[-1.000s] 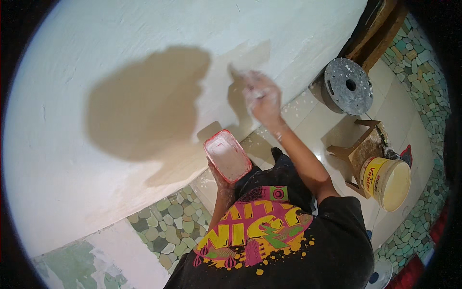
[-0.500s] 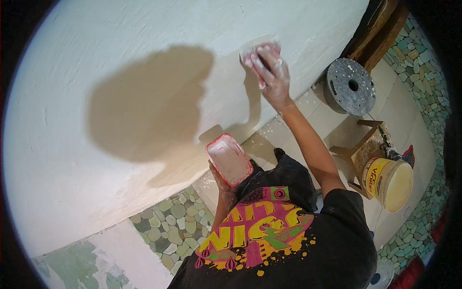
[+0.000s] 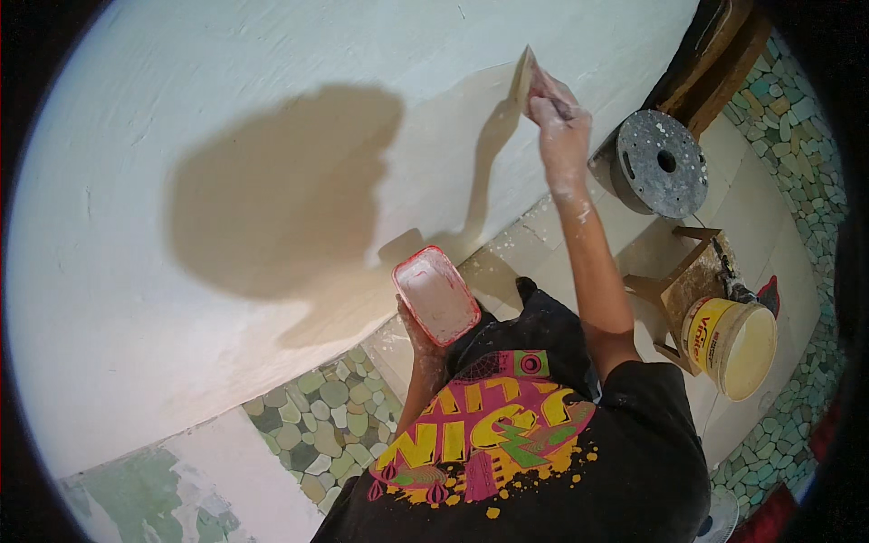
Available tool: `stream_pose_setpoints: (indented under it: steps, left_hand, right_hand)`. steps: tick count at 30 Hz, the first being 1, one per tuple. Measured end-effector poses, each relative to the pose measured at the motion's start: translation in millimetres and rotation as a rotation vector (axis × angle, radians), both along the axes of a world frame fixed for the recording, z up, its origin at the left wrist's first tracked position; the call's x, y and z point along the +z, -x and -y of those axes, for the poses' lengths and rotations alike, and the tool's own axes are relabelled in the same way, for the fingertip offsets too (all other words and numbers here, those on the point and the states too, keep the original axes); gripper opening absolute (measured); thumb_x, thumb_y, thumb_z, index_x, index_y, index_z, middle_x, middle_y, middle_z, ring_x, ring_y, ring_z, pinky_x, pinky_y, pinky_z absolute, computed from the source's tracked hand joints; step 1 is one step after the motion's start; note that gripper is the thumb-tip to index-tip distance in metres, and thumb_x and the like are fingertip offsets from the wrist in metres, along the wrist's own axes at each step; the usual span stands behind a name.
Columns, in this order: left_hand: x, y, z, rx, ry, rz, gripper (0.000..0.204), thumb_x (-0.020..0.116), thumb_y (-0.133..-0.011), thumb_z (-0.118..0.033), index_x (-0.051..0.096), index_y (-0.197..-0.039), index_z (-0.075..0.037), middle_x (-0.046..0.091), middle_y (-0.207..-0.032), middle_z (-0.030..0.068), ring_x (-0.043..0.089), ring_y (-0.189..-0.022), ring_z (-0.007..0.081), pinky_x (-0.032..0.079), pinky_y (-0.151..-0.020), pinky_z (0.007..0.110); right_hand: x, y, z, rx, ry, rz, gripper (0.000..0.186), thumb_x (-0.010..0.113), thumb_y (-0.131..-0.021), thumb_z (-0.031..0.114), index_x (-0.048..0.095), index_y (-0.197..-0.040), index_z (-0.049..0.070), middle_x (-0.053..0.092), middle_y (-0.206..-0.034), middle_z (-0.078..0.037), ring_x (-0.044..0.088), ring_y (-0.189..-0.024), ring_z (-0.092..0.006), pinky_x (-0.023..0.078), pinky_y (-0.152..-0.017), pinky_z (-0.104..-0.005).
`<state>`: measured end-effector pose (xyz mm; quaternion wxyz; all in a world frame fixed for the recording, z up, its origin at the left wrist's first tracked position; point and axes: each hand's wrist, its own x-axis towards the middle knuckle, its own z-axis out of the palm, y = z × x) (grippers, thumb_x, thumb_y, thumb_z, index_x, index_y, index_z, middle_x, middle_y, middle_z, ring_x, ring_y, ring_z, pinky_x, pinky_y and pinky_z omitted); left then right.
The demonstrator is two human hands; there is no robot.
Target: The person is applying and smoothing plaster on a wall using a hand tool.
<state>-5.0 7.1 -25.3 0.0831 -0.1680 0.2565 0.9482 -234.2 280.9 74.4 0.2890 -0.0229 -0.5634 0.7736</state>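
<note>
Tub (image 3: 438, 297) overlapping left hand (image 3: 414, 331), right hand (image 3: 561, 113) partly covering scraper (image 3: 524, 81)

The cream tiled floor (image 3: 756, 213) is spotted white. A round, speckled grey drum (image 3: 654, 185) and low brown stool (image 3: 695, 277) stand there.

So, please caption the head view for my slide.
Left grip holding a red-rimmed rectangular tub of pale paste, right grip holding a flat pale scraper at a white wall.
</note>
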Motion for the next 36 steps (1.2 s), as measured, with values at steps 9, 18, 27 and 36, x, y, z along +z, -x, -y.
stream_pose_setpoints:
  steps: [9,18,27,36]
  left_hand:
    - [-10,8,0,0.067,0.132,0.077,0.062,0.047,-0.098,-0.058,0.044,-0.144,-0.018,0.057,-0.135,0.0061,0.059,-0.120,0.0285,0.052,-0.100,0.050]
    - [-12,7,-1,0.129,0.268,0.143,0.071,0.043,-0.097,-0.066,0.044,-0.146,-0.015,0.057,-0.136,0.0084,0.060,-0.119,0.0293,0.052,-0.100,0.048]
    - [2,0,-14,0.078,0.159,0.125,0.060,0.044,-0.099,-0.058,0.045,-0.143,-0.017,0.059,-0.134,0.0067,0.060,-0.119,0.0287,0.053,-0.099,0.049]
    - [-18,-22,0,0.046,0.116,0.182,0.067,0.056,-0.094,-0.059,0.046,-0.144,-0.016,0.058,-0.136,0.0084,0.060,-0.121,0.0306,0.052,-0.100,0.051]
  right_hand:
    - [33,-64,85,0.232,-0.106,-0.103,0.046,0.049,-0.086,-0.012,0.067,-0.126,0.001,0.065,-0.122,-0.015,0.061,-0.117,-0.0210,0.045,-0.102,-0.0305]
    - [32,-33,48,0.057,-0.074,-0.101,0.052,0.048,-0.083,-0.015,0.067,-0.127,0.004,0.068,-0.121,-0.013,0.061,-0.115,-0.0188,0.047,-0.098,-0.0295]
    - [-10,-61,62,0.165,-0.297,-0.107,0.051,0.049,-0.082,-0.013,0.068,-0.126,0.006,0.067,-0.122,-0.012,0.065,-0.108,-0.0203,0.052,-0.089,-0.0299]
    - [-61,-33,85,-0.164,-0.183,-0.103,0.051,0.048,-0.085,-0.018,0.063,-0.131,0.000,0.060,-0.132,-0.018,0.059,-0.121,-0.0258,0.046,-0.102,-0.0330]
